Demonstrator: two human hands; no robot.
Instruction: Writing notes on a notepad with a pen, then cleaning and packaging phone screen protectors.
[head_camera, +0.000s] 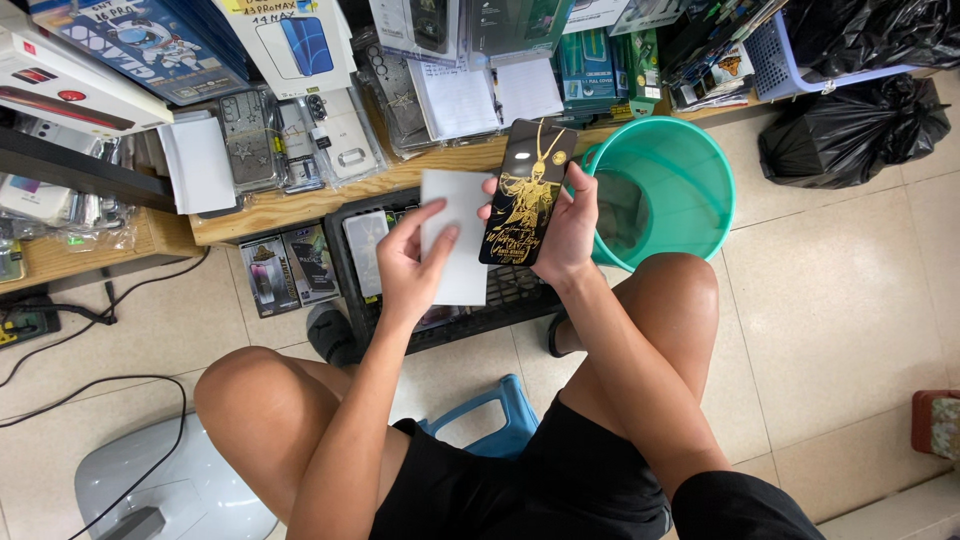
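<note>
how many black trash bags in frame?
2. One black bag sits on the floor at upper right, beside the teal bucket. The other black bag is in the lilac basket above it. More may be hidden.

We see a black phone case (527, 192) with gold figure artwork, a plain white card (455, 237), a teal bucket (700, 190), perhaps grey inside.

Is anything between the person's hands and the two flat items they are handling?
Nothing visible: the right hand already grips the black phone case, and the left hand already holds the white card beside it.
</note>
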